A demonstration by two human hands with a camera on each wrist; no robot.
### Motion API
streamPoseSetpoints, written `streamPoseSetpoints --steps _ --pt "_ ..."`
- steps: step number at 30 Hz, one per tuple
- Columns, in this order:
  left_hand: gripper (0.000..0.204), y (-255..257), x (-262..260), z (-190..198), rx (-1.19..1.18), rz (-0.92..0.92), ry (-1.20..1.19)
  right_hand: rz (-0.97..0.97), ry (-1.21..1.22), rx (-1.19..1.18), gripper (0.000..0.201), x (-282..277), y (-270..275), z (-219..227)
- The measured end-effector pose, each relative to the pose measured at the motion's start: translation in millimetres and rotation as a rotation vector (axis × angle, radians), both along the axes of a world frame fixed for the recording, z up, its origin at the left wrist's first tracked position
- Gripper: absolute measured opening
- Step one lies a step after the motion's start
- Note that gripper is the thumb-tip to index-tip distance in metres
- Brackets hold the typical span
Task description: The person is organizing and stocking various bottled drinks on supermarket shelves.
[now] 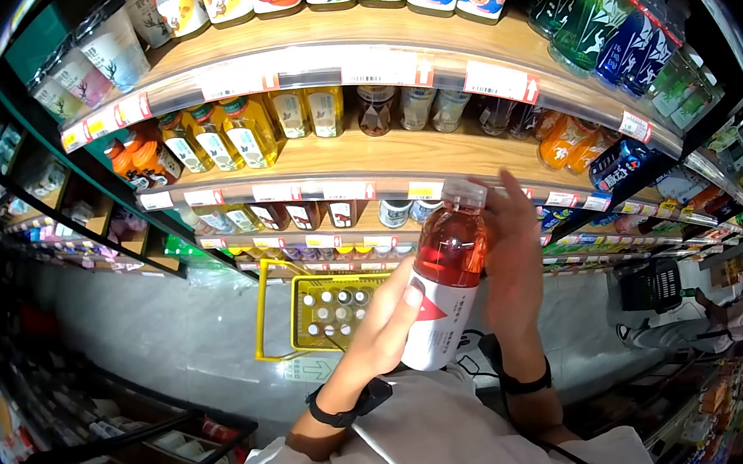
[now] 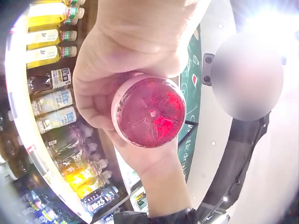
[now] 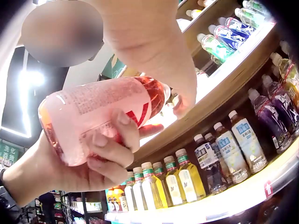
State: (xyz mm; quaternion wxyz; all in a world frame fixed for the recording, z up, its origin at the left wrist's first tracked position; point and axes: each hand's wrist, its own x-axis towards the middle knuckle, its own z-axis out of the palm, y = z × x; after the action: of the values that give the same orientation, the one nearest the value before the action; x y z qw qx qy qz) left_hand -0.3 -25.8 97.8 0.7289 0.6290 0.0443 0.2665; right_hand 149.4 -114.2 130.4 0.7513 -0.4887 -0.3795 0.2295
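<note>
A bottle of red drink (image 1: 443, 315) with a white label and clear cap stands tilted before the chest in the head view. The left hand (image 1: 386, 322) grips its lower half, thumb across the label. Beside the neck and cap is the right hand (image 1: 511, 262), blurred, its fingers extended. The left wrist view shows the bottle's round base (image 2: 149, 112) with left fingers (image 2: 96, 109) curled at its side. In the right wrist view the bottle (image 3: 103, 100) lies across the left hand (image 3: 110, 161); the right hand (image 3: 154, 46) reaches past the cap, contact unclear.
Curved shelves (image 1: 353, 153) of drinks stand ahead, with yellow bottles (image 1: 248, 136) at left. A yellow basket (image 1: 335, 309) holding several bottles is below them. At the right are a black basket (image 1: 651, 284) and another person (image 1: 738, 314). A rack (image 1: 139, 442) stands lower left.
</note>
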Motion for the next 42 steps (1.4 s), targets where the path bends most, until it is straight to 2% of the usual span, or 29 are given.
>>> streamPoseSetpoints --steps 2,3,4,6,8,9,10,12,14,16,17,19,21,22,26,29,31,32,34,36,38,40,41,42 --pt "0.061 -1.0 -0.5 0.7 -0.056 0.012 -0.006 -0.259 0.009 -0.050 0.080 1.5 2.3 9.5" --pt "0.059 -2.6 1.9 -0.2 -0.067 0.029 -0.007 -0.244 0.097 0.055 0.069 2.7 6.7 -0.5" --pt "0.055 -2.8 3.0 -1.4 -0.086 0.024 0.004 -0.250 0.089 0.071 0.069 -5.2 6.5 -1.1" --pt "0.052 -4.7 1.4 -3.3 -0.123 -0.032 0.094 -0.113 -0.300 -0.183 0.068 -28.7 0.0 -6.1" --pt "0.051 -2.4 2.2 -8.8 -0.079 -0.007 0.063 -0.030 -0.004 -0.082 0.078 -30.4 2.5 -20.5" --pt "0.050 -1.4 2.5 -11.7 -0.036 -0.006 0.089 -0.004 -0.073 -0.144 0.081 -23.7 4.5 -14.2" --pt "0.049 -1.6 2.1 -14.9 0.002 -0.001 0.118 -0.067 -0.199 -0.244 0.083 -18.7 5.6 -22.1" --pt "0.049 -1.7 3.9 -20.6 0.021 0.001 0.178 0.030 0.054 -0.279 0.083 -16.3 4.6 -21.1" --pt "0.057 -0.8 8.4 -30.0 0.170 0.115 0.204 0.026 -0.050 -0.327 0.089 -8.6 2.3 -31.5" --pt "0.064 2.4 9.7 -19.9 0.240 0.135 0.311 0.086 -0.047 -0.328 0.091 0.7 1.7 -36.4" --pt "0.073 6.5 8.6 -23.2 0.247 0.073 0.454 0.110 0.017 -0.326 0.086 1.7 -0.9 -30.9" --pt "0.073 7.8 13.5 -36.0 0.315 0.100 0.435 0.173 0.051 -0.342 0.076 9.6 -4.4 -42.4" --pt "0.068 8.8 18.9 -42.9 0.284 0.084 0.316 0.221 0.123 -0.346 0.069 12.5 -7.3 -40.7" --pt "0.066 7.8 18.2 -42.5 0.153 0.024 0.416 0.220 0.118 -0.339 0.069 13.1 -9.4 -41.0" --pt "0.065 2.8 33.7 -40.5 0.224 0.060 0.372 0.212 0.148 -0.355 0.071 21.8 -20.2 -50.5" --pt "0.064 -3.3 49.1 -49.2 0.261 0.113 0.333 0.190 0.048 -0.385 0.074 42.2 -29.2 -62.6" --pt "0.060 -5.5 64.3 -32.0 0.304 0.192 0.320 0.330 0.032 -0.226 0.074 60.0 -31.7 -55.5" --pt "0.057 -12.5 72.7 -22.0 0.209 0.226 0.234 0.332 0.027 -0.223 0.074 68.8 -35.1 -51.3" --pt "0.063 -14.7 87.1 -10.1 0.124 0.346 0.078 0.273 -0.038 -0.207 0.069 80.9 -39.8 -42.3" --pt "0.067 -7.6 96.9 12.5 0.211 0.444 -0.030 0.360 0.178 -0.239 0.065 95.2 -50.0 -29.9" --pt "0.076 6.9 111.2 28.8 0.343 0.608 -0.203 0.288 0.069 -0.280 0.062 111.6 -57.6 -43.0" --pt "0.087 13.9 131.5 81.5 0.296 0.513 -0.336 0.324 0.060 -0.293 0.061 124.2 -69.9 -29.4" --pt "0.087 33.7 133.2 97.6 0.302 0.519 -0.337 0.353 0.055 -0.315 0.062 130.6 -76.0 -24.7" --pt "0.071 67.4 125.4 109.4 0.508 0.613 -0.324 0.360 0.053 -0.310 0.062 139.0 -79.7 -24.7"
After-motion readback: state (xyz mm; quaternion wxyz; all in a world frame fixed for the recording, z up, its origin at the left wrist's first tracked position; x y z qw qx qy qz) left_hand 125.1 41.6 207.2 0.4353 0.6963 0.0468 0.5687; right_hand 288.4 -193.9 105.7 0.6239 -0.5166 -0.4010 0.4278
